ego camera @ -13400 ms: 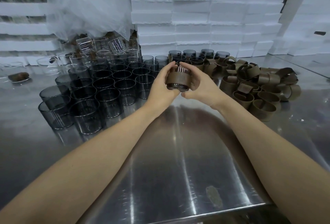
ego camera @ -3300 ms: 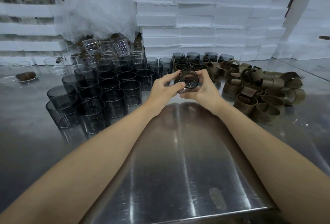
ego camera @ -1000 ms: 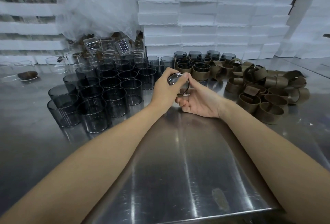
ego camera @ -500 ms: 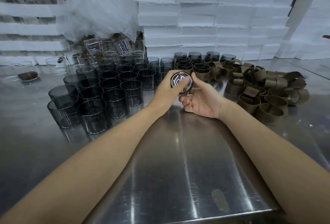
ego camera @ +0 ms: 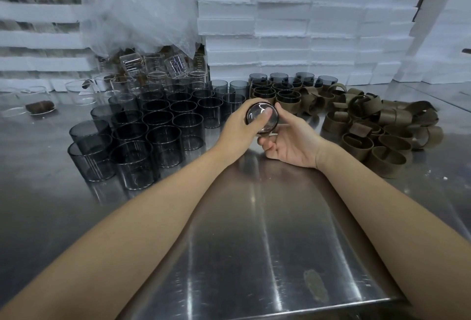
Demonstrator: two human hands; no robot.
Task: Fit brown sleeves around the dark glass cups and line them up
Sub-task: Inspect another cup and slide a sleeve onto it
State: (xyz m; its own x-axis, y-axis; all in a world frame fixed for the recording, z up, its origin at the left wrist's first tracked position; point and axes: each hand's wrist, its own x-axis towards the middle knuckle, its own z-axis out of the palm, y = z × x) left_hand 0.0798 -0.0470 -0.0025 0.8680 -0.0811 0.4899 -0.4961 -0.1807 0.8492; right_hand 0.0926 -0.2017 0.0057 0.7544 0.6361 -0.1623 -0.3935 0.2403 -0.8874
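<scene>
At centre frame, a worker's left hand (ego camera: 237, 130) grips a dark glass cup (ego camera: 270, 124) turned on its side, thumb laid across the round base that faces the camera. The right hand (ego camera: 290, 145), palm up just below and to the right, cradles it with the thumb against the cup's right edge and the fingers curled beneath. The cup's long axis runs away from the viewer, so its mouth points toward the sleeved cups (ego camera: 276, 93) lined up directly behind it at upper centre. That puts the row straight ahead of both hands, with the left hand holding the firmer grip. Whether a sleeve already sits fully round the held cup is hard to tell, since the hands hide its wall. Bare dark cups (ego camera: 163, 128) stand packed together at left centre, touching one another. A loose heap of brown sleeves (ego camera: 369, 128) lies at right centre, nearer the right hand. The table (ego camera: 254, 243) is polished steel, its lower-centre stretch reflecting the lights. Clear glasses (ego camera: 155, 65) sit under a crumpled plastic sheet (ego camera: 142, 6) at upper left. White foam blocks (ego camera: 305, 26) are stacked like a wall across the top of the frame, close behind the row.
</scene>
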